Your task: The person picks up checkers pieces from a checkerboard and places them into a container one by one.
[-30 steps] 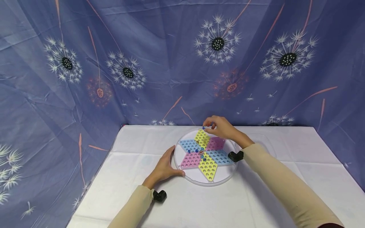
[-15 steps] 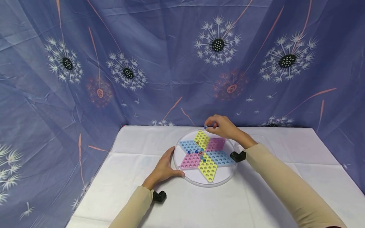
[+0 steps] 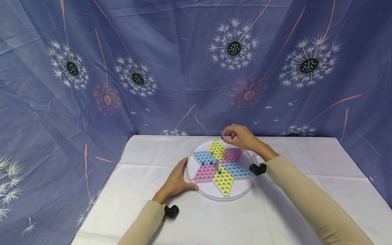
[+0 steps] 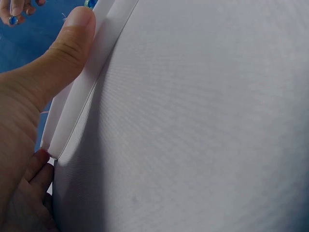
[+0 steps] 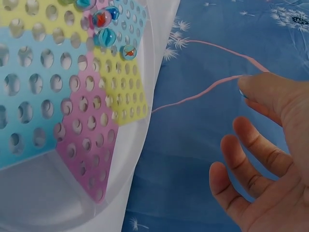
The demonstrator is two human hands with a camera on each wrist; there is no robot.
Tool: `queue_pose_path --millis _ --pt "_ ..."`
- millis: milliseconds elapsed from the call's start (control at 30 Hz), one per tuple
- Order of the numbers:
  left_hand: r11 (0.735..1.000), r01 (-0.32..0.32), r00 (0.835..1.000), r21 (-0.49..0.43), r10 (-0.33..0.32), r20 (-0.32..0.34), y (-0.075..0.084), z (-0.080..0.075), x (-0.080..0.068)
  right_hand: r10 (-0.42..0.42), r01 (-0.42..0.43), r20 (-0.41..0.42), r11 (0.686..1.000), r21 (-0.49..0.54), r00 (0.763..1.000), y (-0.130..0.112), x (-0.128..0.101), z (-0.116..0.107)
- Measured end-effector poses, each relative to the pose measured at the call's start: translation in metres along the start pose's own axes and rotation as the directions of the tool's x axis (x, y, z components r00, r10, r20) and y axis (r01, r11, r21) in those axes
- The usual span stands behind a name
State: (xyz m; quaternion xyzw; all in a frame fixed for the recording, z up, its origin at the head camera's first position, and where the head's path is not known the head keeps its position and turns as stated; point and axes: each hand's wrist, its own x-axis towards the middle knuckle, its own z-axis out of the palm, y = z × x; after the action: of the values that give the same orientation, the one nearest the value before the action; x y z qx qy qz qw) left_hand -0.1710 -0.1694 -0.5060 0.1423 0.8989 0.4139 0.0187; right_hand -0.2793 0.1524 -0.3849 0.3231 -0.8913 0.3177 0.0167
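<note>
A round clear-rimmed board (image 3: 242, 189) lies on the white tablecloth, with a star of yellow, blue and pink perforated panels (image 3: 225, 178). A few glass marbles (image 3: 215, 164) sit in holes near the star's centre and show in the right wrist view as marbles (image 5: 104, 29). My right hand (image 3: 226, 135) hovers over the board's far edge, thumb and forefinger pinching a small blue marble (image 3: 222, 137). My left hand (image 3: 180, 178) grips the board's left rim. The thumb (image 4: 63, 53) lies along that rim (image 4: 91, 82). In the right wrist view my right hand (image 5: 270, 159) has its other fingers loosely spread beside the board (image 5: 72, 96).
Blue dandelion-print cloth (image 3: 183, 68) hangs close behind the table and down its left side. White tablecloth (image 3: 232, 221) lies in front of the board. A faint clear shape (image 3: 283, 153) lies right of the board. Black camera mounts (image 3: 257, 169) sit at both wrists.
My right hand has drifted slightly to the right along the board's far edge, still pinching the blue marble. The left hand and board have stayed put.
</note>
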Motion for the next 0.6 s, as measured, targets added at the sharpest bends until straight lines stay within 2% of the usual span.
queue_pose_path --millis 233,600 --pt "1.000 -0.006 1.000 0.002 0.006 -0.002 -0.001 0.001 0.001 -0.008 0.007 -0.028 1.000 -0.004 1.000 0.008 -0.014 -0.005" --pt "1.000 0.000 1.000 0.008 0.000 0.010 -0.001 0.001 0.001 0.057 -0.058 -0.046 0.998 -0.020 0.997 0.030 -0.044 -0.024"
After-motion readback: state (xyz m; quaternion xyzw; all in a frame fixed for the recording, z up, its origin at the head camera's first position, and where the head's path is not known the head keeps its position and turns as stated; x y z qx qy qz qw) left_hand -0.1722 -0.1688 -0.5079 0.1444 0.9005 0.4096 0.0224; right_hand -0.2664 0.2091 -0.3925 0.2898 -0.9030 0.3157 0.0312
